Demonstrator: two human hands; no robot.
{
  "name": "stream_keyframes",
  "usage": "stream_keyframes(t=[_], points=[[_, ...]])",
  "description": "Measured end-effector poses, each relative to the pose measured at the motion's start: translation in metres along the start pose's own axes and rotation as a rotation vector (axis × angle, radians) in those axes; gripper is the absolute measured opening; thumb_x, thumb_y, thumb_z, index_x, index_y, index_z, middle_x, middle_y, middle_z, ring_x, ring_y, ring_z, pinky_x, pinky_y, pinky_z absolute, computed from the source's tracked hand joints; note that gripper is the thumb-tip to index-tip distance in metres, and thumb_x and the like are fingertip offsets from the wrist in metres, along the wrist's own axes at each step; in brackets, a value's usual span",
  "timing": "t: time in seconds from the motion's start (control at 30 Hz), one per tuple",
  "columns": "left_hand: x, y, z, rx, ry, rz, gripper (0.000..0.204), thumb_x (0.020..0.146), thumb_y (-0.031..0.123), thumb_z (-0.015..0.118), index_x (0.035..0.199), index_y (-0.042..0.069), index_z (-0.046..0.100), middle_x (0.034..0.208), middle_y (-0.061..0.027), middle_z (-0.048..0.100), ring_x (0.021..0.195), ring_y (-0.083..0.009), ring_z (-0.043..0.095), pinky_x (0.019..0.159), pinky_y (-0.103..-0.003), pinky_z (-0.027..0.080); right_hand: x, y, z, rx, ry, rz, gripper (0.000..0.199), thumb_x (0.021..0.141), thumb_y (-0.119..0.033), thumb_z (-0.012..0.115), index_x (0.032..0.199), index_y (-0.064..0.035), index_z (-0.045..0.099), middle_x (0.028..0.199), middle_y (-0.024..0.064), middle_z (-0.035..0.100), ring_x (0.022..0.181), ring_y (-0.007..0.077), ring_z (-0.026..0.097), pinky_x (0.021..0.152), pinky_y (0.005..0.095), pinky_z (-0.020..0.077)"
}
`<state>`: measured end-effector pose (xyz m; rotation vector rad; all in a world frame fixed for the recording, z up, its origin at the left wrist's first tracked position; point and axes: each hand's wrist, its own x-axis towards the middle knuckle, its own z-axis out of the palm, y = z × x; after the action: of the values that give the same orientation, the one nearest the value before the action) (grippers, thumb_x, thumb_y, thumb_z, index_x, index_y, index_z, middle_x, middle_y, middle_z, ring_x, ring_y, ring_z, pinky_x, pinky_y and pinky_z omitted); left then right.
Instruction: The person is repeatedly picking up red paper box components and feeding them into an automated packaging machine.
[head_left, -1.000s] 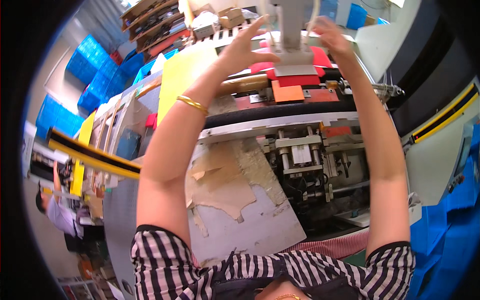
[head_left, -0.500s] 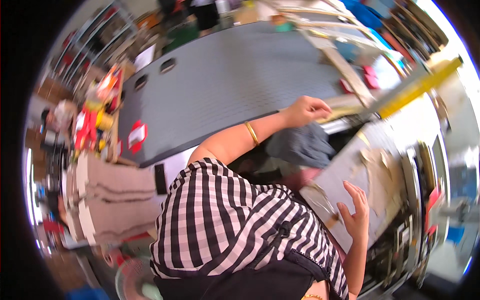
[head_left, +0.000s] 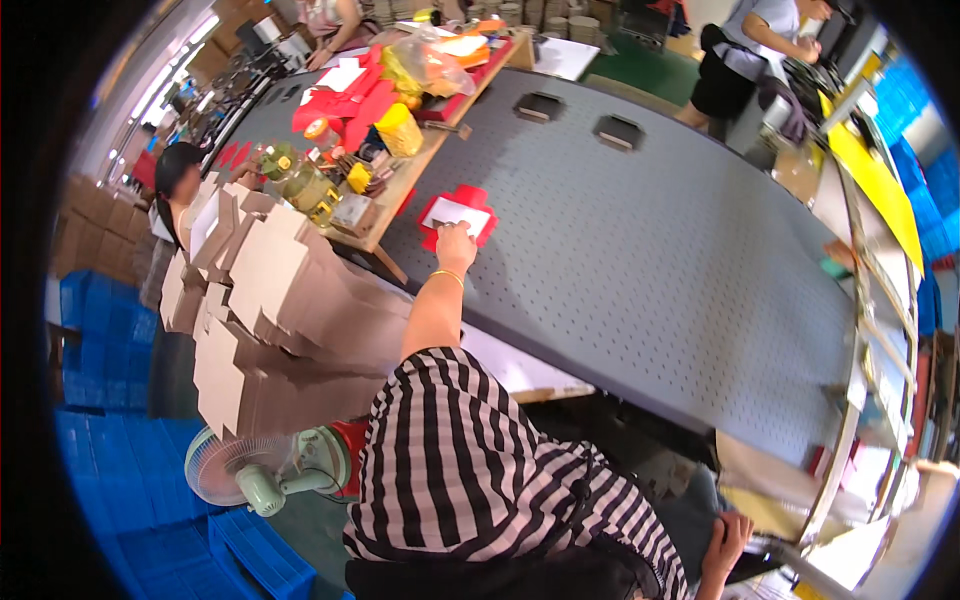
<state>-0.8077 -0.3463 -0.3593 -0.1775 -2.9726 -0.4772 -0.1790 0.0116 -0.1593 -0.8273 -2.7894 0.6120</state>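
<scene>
My left hand [head_left: 456, 247] reaches far forward, a gold bangle on its wrist. Its bent fingers are closed at the near edge of a white card [head_left: 457, 216]. That card lies on a red cross-shaped sheet [head_left: 484, 229], flat on the grey perforated conveyor belt [head_left: 620, 250]. At the lower right my right hand [head_left: 730, 542] is beside a grey cloth [head_left: 697, 515]. Its fingers are loosely bent and apart, with nothing seen in them. The cloth hangs by the belt's near end.
To my left rise stacks of brown board [head_left: 300, 320], with a fan [head_left: 262, 480] and blue crates [head_left: 130, 480] below. A wooden shelf [head_left: 395, 205] beside the belt carries jars and red pieces. A wooden frame [head_left: 850, 420] borders the right end. Co-workers stand beyond and at left.
My view has swung left. My left hand has gone from beside the grey cloth to the red sheet with the white card. My right hand is now lower, near the cloth.
</scene>
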Motion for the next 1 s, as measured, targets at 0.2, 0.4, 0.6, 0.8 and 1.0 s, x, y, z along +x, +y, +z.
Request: stream_keyframes(t=[0.2,0.4,0.6,0.8,1.0], points=[[0.009,-0.019,-0.017,0.357,0.003,0.057,0.028,0.085,0.013,0.06,0.112,0.015,0.068,0.121,-0.0121,0.06,0.12,-0.0275,0.051,0.098,-0.038,0.046,-0.019,0.106,0.012,-0.115,0.33,0.301,0.021,0.089,-0.018,0.065,0.092,0.0022,0.067,0.096,0.0145,0.066,0.09,0.0297,0.058,0.078,0.0483,0.046],[0.024,-0.01,0.011,0.153,-0.337,0.133,0.02,0.087,0.028,0.063,0.088,0.011,0.074,0.098,-0.0157,0.07,0.093,-0.0321,0.066,0.083,-0.041,0.053,-0.02,0.11,0.016,-0.497,0.272,0.254,0.019,0.08,-0.026,0.073,0.093,-0.0137,0.067,0.088,0.0143,0.057,0.085,0.0347,0.055,0.079,0.0469,0.0444],[-0.053,0.194,0.015,-0.787,-0.666,0.302,0.031,0.085,0.033,0.072,0.089,0.001,0.072,0.075,-0.0091,0.07,0.068,-0.0176,0.064,0.065,-0.033,0.051,-0.023,0.086,0.009,-0.034,0.046,0.343,0.028,0.082,-0.002,0.062,0.108,-0.0053,0.069,0.103,0.0176,0.06,0.105,0.0352,0.054,0.096,0.0422,0.0406],[-0.241,0.369,-0.161,-1.069,-1.183,0.98,0.014,0.085,0.017,0.073,0.088,0.003,0.072,0.078,-0.0035,0.069,0.073,-0.0101,0.061,0.069,-0.025,0.049,-0.085,0.014,-0.031,0.135,0.024,0.016,0.039,0.091,-0.019,0.063,0.125,-0.0021,0.058,0.129,0.0139,0.058,0.125,0.032,0.049,0.107,0.0414,0.0359],[-0.439,0.462,-0.282,-0.892,-1.084,1.963,0.013,0.076,0.013,0.078,0.082,0.004,0.073,0.077,-0.0053,0.068,0.076,-0.0148,0.061,0.071,-0.028,0.049,-0.205,-0.015,-0.098,0.311,0.671,0.208,0.044,0.09,-0.016,0.065,0.131,-0.0048,0.055,0.129,0.0112,0.06,0.122,0.0229,0.052,0.105,0.0364,0.0379]])
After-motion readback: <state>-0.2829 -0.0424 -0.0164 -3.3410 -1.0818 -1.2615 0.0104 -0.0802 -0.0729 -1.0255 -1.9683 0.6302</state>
